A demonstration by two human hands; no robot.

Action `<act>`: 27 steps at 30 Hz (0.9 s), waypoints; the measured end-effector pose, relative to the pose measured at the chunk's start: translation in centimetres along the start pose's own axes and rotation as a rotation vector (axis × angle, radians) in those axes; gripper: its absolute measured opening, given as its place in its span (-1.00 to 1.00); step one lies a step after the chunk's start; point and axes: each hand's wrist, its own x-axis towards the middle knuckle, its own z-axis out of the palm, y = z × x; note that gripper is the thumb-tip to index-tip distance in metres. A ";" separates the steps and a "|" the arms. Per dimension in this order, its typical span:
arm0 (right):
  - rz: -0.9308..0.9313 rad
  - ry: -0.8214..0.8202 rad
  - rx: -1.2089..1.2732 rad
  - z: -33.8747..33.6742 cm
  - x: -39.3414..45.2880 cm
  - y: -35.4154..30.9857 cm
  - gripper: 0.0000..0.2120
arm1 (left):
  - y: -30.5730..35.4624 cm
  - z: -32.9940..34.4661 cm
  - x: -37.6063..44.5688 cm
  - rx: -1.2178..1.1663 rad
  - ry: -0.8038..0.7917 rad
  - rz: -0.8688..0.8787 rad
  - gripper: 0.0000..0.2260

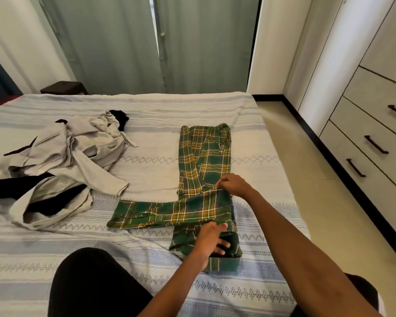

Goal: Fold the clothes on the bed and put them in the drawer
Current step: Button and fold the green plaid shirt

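On bed (146, 106), plaid shirt (204, 156) under both hands

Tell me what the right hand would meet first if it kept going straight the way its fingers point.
The right hand points left along the green plaid shirt, pinching a fold. Going on, it would probably slide over the shirt's body, then bare bedspread, and only further left the heap of grey clothes.

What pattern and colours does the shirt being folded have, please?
Green and yellow plaid with thin white lines on the shirt, seen in the head view.
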 end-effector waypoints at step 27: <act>-0.103 0.156 -0.509 11.1 -6.4 3.6 -0.28 | -4.4 -11.9 1.5 1.515 -0.051 0.447 -0.27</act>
